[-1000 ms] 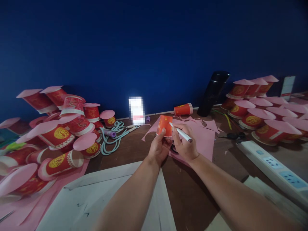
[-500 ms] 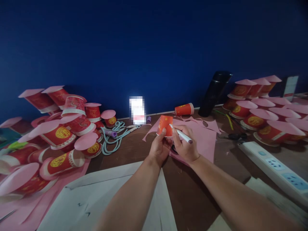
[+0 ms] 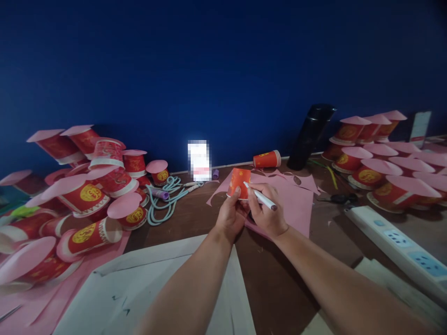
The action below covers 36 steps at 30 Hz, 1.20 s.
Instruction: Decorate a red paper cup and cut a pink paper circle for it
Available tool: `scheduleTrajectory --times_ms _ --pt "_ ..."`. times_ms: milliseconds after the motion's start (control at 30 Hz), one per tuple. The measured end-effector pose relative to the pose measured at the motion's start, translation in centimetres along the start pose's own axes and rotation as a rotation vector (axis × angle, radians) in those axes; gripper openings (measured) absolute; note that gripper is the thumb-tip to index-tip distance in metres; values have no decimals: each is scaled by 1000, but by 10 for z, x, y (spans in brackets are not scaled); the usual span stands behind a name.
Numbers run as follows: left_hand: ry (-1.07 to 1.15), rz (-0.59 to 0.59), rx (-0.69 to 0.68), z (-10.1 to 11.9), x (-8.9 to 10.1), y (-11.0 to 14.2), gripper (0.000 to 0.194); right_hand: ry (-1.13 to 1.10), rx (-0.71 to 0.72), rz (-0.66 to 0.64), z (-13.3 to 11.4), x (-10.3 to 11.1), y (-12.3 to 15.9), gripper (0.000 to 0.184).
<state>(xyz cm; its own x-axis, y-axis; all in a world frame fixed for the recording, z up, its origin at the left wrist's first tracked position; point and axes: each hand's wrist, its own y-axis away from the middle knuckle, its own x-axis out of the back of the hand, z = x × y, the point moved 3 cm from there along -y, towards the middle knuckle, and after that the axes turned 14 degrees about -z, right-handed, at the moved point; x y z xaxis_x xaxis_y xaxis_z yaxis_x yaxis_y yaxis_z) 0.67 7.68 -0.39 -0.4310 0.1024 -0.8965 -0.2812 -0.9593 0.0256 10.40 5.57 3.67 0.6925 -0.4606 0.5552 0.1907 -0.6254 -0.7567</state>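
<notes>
A red paper cup [image 3: 240,181] with a pale rim is held by my left hand [image 3: 231,215], thumb on its near side. My right hand [image 3: 267,211] grips a white marker [image 3: 261,197] with a dark end. The marker's tip is at the right side of the cup; I cannot tell whether it touches. Pink paper [image 3: 293,204] with round cut-outs lies behind and under my right hand. A large white sheet [image 3: 157,279] with a few dark marks lies below my left forearm.
Red cups with pink paper discs crowd the left [image 3: 87,195] and right [image 3: 370,174]. Stacked cups [image 3: 267,159] lie by the wall near a black flask [image 3: 309,137]. A power strip [image 3: 398,239] is at right. A blue cord [image 3: 164,207] and lit phone [image 3: 199,160] sit left of centre.
My right hand and the marker have shifted slightly left and down along the cup. My left hand and the cup are nearly where they were.
</notes>
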Motion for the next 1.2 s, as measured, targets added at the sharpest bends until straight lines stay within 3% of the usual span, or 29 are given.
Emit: scheduleTrajectory --times_ms 167,400,700,1200 --pt "9 -18 5 1 0 0 20 -44 -30 8 0 1 0 13" --pt "69 57 -1 3 -1 1 17 -112 -138 20 7 0 2 16" --pt "30 9 6 3 -2 2 21 -54 -41 16 -2 -1 2 14" --pt "85 10 1 2 0 -1 17 -33 -48 -1 -2 -1 1 12"
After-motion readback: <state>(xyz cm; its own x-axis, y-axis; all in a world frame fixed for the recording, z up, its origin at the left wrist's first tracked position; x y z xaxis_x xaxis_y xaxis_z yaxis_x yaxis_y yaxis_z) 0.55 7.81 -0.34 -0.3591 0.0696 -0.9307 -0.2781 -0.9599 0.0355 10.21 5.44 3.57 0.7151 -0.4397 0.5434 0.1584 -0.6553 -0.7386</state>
